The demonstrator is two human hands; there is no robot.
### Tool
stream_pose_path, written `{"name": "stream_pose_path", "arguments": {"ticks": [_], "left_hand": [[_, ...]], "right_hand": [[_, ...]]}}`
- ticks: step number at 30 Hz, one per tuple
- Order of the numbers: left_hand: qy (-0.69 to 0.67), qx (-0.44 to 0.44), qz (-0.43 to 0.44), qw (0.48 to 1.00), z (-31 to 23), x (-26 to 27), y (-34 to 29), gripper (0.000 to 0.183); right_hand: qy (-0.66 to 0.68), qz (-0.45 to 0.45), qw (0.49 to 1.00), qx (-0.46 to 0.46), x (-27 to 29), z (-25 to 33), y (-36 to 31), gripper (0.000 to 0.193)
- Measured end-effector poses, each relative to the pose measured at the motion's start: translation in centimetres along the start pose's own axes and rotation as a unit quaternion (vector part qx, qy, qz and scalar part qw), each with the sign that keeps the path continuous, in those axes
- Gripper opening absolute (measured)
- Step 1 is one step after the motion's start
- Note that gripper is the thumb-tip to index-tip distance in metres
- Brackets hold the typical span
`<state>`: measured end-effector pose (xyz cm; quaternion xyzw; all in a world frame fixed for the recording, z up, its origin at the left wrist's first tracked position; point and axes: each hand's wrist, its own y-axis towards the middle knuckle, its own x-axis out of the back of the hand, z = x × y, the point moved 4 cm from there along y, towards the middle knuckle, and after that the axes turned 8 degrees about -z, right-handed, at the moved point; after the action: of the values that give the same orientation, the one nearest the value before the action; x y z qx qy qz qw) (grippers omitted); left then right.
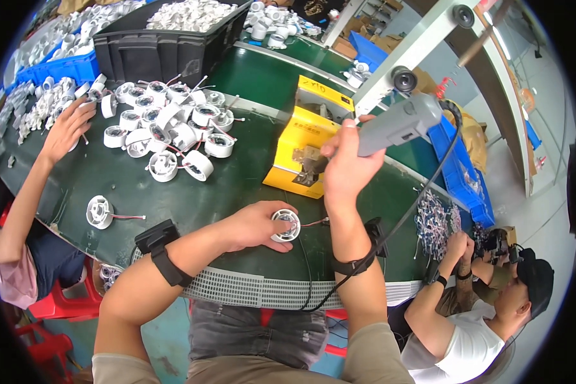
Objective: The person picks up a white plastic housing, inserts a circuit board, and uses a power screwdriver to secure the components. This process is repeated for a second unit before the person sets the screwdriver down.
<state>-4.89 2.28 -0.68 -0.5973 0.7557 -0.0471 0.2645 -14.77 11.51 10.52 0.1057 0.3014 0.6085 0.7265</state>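
Near the table's front edge, my left hand (249, 225) is closed round a round white motor housing (294, 232), its fingers across the open face. A thin wire with a small plug runs out of the housing to the right. My right hand (351, 169) is raised and wrapped round a grey corded hand tool (400, 125). The tool's dark front end lies by a yellow box (281, 160), and I cannot tell whether they touch. Another white motor housing (99, 212) with a wire lies to the left on the green tabletop (173, 211).
A heap of white motor housings (166, 128) lies back left, before a black crate (160, 54) of white parts. A co-worker's hand (70, 128) reaches in at left. Another co-worker (473, 326) sits at right by bundled wires (434, 221). A black cord (422, 182) crosses my right forearm.
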Motion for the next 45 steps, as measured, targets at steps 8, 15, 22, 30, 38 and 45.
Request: {"name": "stream_pose_path", "arguments": {"ticks": [8,15,22,30,38,45], "left_hand": [[0.002,-0.019,-0.019,1.0,0.5,0.1,0.1,0.036],[0.012,-0.021,-0.018,1.0,0.1,0.0,0.1,0.038],[-0.001,-0.041,-0.012,0.999,0.2,0.1,-0.1,0.041],[0.007,-0.037,-0.013,0.999,0.3,-0.1,0.1,0.04],[0.015,-0.033,-0.015,0.999,0.3,-0.1,0.1,0.039],[0.01,-0.03,-0.019,0.999,0.3,0.3,-0.1,0.036]], "right_hand": [[0.033,0.043,0.998,-0.042,1.5,1.0,-2.4,0.025],[0.077,0.057,0.992,-0.082,2.8,2.1,-5.5,0.027],[0.058,0.092,0.991,-0.077,2.1,1.8,-6.0,0.028],[0.049,0.097,0.991,-0.072,2.2,1.4,-6.2,0.028],[0.06,0.132,0.986,-0.088,2.1,0.8,-6.3,0.027],[0.117,0.164,0.97,-0.133,2.1,0.4,-6.7,0.03]]}}
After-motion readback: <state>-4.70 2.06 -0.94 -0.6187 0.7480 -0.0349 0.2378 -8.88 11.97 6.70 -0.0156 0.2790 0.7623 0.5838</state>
